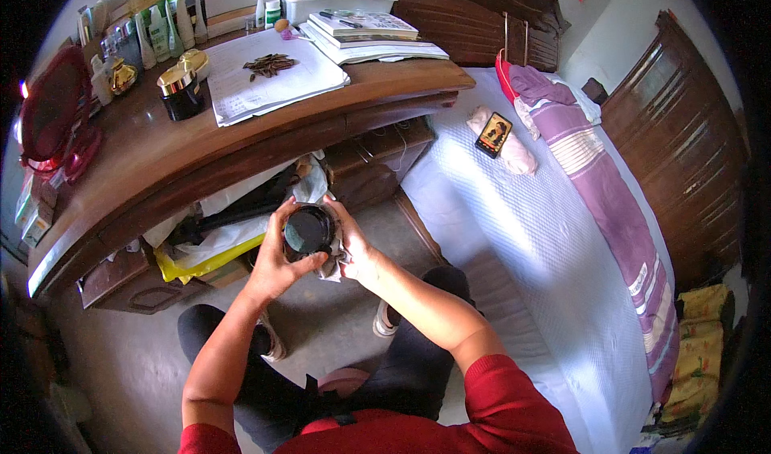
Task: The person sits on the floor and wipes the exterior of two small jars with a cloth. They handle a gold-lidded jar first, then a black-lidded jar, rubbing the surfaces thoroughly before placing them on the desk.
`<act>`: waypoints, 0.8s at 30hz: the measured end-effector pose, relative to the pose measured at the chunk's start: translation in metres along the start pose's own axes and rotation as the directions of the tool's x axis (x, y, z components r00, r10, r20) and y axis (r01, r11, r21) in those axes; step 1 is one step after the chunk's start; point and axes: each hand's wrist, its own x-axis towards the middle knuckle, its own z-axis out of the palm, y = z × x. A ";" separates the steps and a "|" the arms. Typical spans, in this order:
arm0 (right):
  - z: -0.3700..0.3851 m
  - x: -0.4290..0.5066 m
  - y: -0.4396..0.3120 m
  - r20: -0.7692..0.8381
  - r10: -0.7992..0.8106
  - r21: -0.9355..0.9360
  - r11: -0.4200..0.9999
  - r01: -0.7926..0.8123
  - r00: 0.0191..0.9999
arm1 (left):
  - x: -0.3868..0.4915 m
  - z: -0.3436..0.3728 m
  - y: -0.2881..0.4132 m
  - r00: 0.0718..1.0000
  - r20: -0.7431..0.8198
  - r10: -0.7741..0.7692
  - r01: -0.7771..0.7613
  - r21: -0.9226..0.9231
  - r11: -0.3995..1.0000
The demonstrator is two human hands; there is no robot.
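Note:
Between my two hands, above the floor in front of the desk, is a round black jar, its flat circular face turned up toward me. My left hand grips its left side, the thumb lying across the near rim. On the other side, my right hand presses a crumpled greyish cloth or tissue against the jar's wall. The right fingertips are partly hidden behind the cloth. On the wooden desk stands another black jar with a gold lid.
Beyond my hands, papers carry a small pile of brown slivers. Books, bottles and a red-framed mirror stand on the desk. A yellow-edged bag sits below. A phone lies on the bed.

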 end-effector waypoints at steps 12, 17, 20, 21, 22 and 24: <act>0.002 -0.003 0.006 -0.156 0.095 -0.187 0.975 -0.124 0.983 | 0.002 -0.011 0.008 0.967 0.197 0.164 -0.204 0.204 0.957; -0.004 -0.009 -0.001 -0.064 0.181 -0.285 0.939 -0.192 0.981 | 0.001 -0.008 0.013 0.985 0.140 0.097 -0.122 0.180 0.976; 0.004 -0.010 -0.003 -0.146 0.097 -0.296 0.945 -0.137 0.985 | 0.001 -0.002 0.016 0.996 0.041 0.076 -0.081 0.137 0.987; 0.008 -0.010 -0.003 -0.166 0.100 -0.318 0.936 -0.149 0.981 | 0.002 -0.003 0.018 1.000 -0.021 0.015 -0.012 0.109 0.994; 0.013 -0.010 -0.004 -0.187 0.102 -0.339 0.927 -0.162 0.977 | 0.003 -0.004 0.018 0.995 -0.082 -0.048 0.055 0.076 0.996; 0.012 -0.012 -0.009 -0.117 0.127 -0.417 0.894 -0.164 0.985 | 0.007 -0.010 0.017 0.979 -0.176 -0.106 0.110 0.015 0.994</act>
